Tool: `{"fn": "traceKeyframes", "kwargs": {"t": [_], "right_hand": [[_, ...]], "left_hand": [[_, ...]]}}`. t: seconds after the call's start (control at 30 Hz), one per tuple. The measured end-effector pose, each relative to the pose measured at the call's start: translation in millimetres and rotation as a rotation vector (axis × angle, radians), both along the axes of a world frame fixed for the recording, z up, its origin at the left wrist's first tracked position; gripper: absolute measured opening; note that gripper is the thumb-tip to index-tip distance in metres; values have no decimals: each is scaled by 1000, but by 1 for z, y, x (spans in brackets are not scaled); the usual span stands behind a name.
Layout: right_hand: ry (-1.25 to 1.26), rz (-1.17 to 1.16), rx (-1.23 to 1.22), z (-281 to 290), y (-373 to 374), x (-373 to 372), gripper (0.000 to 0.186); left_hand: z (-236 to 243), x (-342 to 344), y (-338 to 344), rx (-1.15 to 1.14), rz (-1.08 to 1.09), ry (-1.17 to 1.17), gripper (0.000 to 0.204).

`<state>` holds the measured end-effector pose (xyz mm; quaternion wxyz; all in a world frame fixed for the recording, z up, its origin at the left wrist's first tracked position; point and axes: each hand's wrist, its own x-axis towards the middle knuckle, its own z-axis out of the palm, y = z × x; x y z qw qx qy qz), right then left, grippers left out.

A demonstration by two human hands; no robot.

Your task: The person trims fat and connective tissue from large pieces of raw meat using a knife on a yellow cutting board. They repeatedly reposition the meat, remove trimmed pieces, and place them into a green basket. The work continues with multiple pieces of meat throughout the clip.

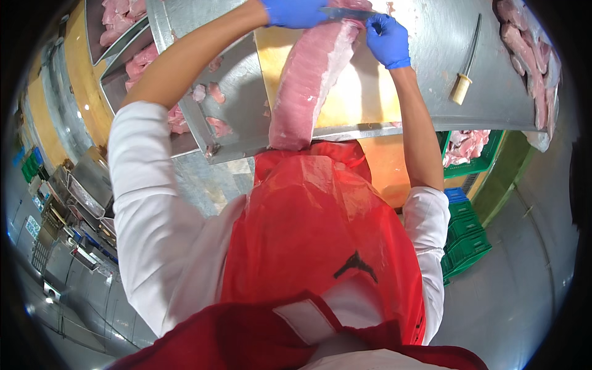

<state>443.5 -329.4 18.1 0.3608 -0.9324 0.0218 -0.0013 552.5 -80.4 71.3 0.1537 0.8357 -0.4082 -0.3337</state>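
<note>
Head cam: R blue-gloved fingers (393,28) curled, grip unclear; L blue-gloved fingers (312,13), can't tell. Long pink raw-meat slab (310,80) just below.

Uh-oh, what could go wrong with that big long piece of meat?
Fingers could get nicked: what looks like a blade is between the gloved left hand and right hand.

The long meat reaches the near edge of the steel table, by the red apron, so it might slide off.

The pale-handled tool lies loose to the right, so an elbow or arm might knock it.
</note>
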Motion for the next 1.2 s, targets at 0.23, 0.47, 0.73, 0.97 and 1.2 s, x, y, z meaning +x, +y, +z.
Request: {"fn": "traceKeyframes", "kwargs": {"t": [0.23,0.47,0.73,0.97,1.2], "right_hand": [[-320,-75,212,-2,1,-20,20],[-202,267,-81,29,32,9,34],[-69,286,8,21,18,21,27],[-280,318,-231,0,-1,15,21],[-196,356,-174,24,-3,1,12]], "left_hand": [[59,-13,71,83,121,144,39],[38,-7,73,35,129,125,39],[33,-5,60,63,130,144,39],[26,7,-9,28,-12,53,51],[46,-22,31,154,-22,10,41]]}}
